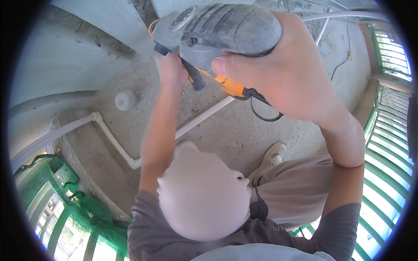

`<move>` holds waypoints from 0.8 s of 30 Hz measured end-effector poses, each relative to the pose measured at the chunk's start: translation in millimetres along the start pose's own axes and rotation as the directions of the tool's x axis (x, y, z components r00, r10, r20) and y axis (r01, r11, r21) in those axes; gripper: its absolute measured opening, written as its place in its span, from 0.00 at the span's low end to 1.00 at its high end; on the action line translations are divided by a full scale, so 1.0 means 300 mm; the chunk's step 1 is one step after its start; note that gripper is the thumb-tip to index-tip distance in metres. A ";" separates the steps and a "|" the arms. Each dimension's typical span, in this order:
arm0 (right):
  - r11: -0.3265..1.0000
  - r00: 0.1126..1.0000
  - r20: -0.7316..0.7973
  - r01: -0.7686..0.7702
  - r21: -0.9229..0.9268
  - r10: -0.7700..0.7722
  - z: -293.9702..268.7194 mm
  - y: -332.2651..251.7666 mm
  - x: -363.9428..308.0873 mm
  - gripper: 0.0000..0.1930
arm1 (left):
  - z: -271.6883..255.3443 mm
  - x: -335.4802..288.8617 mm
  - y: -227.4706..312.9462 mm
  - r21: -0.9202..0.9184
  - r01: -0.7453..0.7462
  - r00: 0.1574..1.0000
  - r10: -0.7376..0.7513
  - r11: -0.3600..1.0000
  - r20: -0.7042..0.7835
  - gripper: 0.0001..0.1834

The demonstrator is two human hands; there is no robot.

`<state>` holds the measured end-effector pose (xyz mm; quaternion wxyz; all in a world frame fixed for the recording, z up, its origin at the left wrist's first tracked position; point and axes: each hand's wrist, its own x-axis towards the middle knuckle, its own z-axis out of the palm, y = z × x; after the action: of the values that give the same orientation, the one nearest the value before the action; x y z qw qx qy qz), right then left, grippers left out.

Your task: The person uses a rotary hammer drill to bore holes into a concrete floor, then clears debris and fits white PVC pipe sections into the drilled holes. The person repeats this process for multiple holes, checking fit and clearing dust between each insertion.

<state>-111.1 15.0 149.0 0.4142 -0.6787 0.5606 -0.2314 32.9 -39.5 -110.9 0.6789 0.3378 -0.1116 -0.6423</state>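
A grey and orange power drill [230,28], large like a rotary hammer, is held up in front of me, with its front end pointing left toward the pale wall [61,61]. My right hand [291,78] wraps round its rear grip, the thumb lying along the near side of the body. Closer to the front end, my left hand [170,69] is closed round the black side handle [197,79], whose end sticks out below. From the rear grip a dark power cord [261,115] hangs in a loop. No drill bit can be made out.
White plastic pipe [115,140] bends along the low ledge and crosses the dusty concrete floor [217,139]. A round white object [126,100] stands by the wall. Green netting [93,213] hangs lower left; green railings [387,169] run along the right. A cable [339,67] trails beyond.
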 end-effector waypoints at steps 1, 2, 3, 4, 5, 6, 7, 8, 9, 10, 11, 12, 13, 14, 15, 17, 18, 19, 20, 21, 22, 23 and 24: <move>1.000 1.000 -0.006 0.010 -0.013 -0.010 0.004 -0.020 -0.005 0.17 | -0.002 0.005 0.003 0.036 0.061 0.997 -0.058 0.998 -0.059 0.14; 0.999 1.000 -0.013 0.022 -0.026 -0.023 0.005 -0.039 -0.013 0.17 | -0.004 0.010 0.005 0.069 0.087 0.995 -0.083 0.994 -0.054 0.13; 0.998 0.999 -0.021 0.037 -0.041 -0.038 0.004 -0.057 -0.023 0.16 | -0.005 0.013 0.006 0.101 0.110 0.993 -0.105 0.989 -0.050 0.13; 0.997 0.998 -0.029 0.050 -0.055 -0.052 0.005 -0.072 -0.033 0.17 | -0.006 0.015 0.005 0.109 0.090 0.995 -0.083 0.990 -0.064 0.13; 0.997 0.998 -0.036 0.046 -0.062 -0.048 0.009 -0.084 -0.037 0.16 | -0.008 0.014 0.004 0.119 0.071 0.995 -0.062 0.990 -0.077 0.14; 0.997 0.998 -0.043 0.041 -0.070 -0.044 0.009 -0.096 -0.041 0.15 | -0.007 0.014 0.002 0.129 0.054 0.995 -0.042 0.990 -0.088 0.14; 0.997 0.999 -0.050 0.018 -0.070 -0.022 0.010 -0.106 -0.040 0.13 | -0.007 0.011 0.001 0.109 0.050 0.997 -0.043 0.993 -0.066 0.14; 0.999 1.000 -0.009 -0.029 -0.028 0.029 -0.002 -0.115 -0.034 0.11 | -0.005 0.010 -0.001 0.090 0.047 0.998 -0.043 0.995 -0.046 0.14; 0.997 0.996 0.031 -0.079 0.011 0.079 -0.012 -0.119 -0.030 0.09 | -0.005 0.008 -0.002 0.074 0.048 0.998 -0.046 0.996 -0.033 0.15; 0.985 0.982 0.122 -0.152 0.082 0.141 -0.046 -0.123 -0.001 0.08 | -0.005 0.008 -0.003 0.135 0.055 0.998 -0.051 0.989 -0.036 0.14; 0.975 0.967 0.171 -0.204 0.090 0.187 -0.058 -0.120 0.011 0.07 | -0.006 0.009 -0.003 0.193 0.058 0.998 -0.050 0.979 -0.042 0.14; 0.962 0.948 0.219 -0.256 0.094 0.231 -0.068 -0.116 0.023 0.06 | -0.008 0.011 -0.003 0.259 0.037 0.999 -0.026 0.965 -0.046 0.14; 0.958 0.937 0.223 -0.284 0.042 0.268 -0.067 -0.107 0.031 0.06 | -0.011 0.014 -0.002 0.242 0.065 0.997 -0.053 0.968 -0.059 0.14; 0.973 0.954 0.202 -0.229 0.018 0.221 -0.062 -0.097 0.028 0.06 | -0.015 0.018 -0.001 0.233 0.068 0.996 -0.055 0.970 -0.064 0.13; 0.985 0.968 0.181 -0.175 -0.008 0.174 -0.056 -0.090 0.025 0.07 | -0.020 0.025 -0.001 0.218 0.070 0.997 -0.062 0.973 -0.042 0.13; 1.000 0.993 0.113 0.018 -0.012 -0.017 -0.030 -0.081 0.005 0.08 | -0.031 0.040 0.001 0.153 0.104 0.995 -0.104 0.983 -0.002 0.13; 0.997 0.993 0.087 0.076 -0.018 -0.074 -0.022 -0.085 -0.002 0.08 | -0.037 0.046 0.001 0.144 0.149 0.989 -0.144 0.978 -0.046 0.15; 0.998 0.995 0.077 0.057 -0.024 -0.055 -0.019 -0.088 -0.002 0.09 | -0.042 0.051 -0.002 0.122 0.126 0.991 -0.130 0.984 0.023 0.15; 0.998 0.994 0.096 -0.042 -0.048 0.046 -0.015 -0.098 0.005 0.09 | -0.048 0.057 -0.005 0.123 0.130 0.991 -0.133 0.984 0.013 0.15; 0.987 0.983 0.114 -0.139 -0.076 0.147 -0.014 -0.089 0.011 0.10 | -0.054 0.059 -0.010 0.124 0.150 0.989 -0.148 0.981 -0.025 0.15; 0.944 0.936 0.148 -0.301 -0.135 0.319 -0.014 -0.118 0.050 0.11 | -0.063 0.059 -0.014 0.139 0.166 0.986 -0.164 0.976 -0.032 0.15; 0.933 0.926 0.142 -0.331 -0.143 0.350 -0.012 -0.093 0.073 0.11 | -0.070 0.064 -0.020 0.145 0.189 0.981 -0.182 0.971 -0.063 0.15; 0.921 0.915 0.135 -0.360 -0.151 0.380 -0.012 -0.094 0.095 0.12 | -0.082 0.065 -0.025 0.136 0.190 0.981 -0.185 0.972 -0.051 0.15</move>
<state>-90.4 -12.5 169.9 0.4520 -0.6008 0.6568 -0.0579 44.2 -49.8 -139.1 0.5918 0.4056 -0.1112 -0.6876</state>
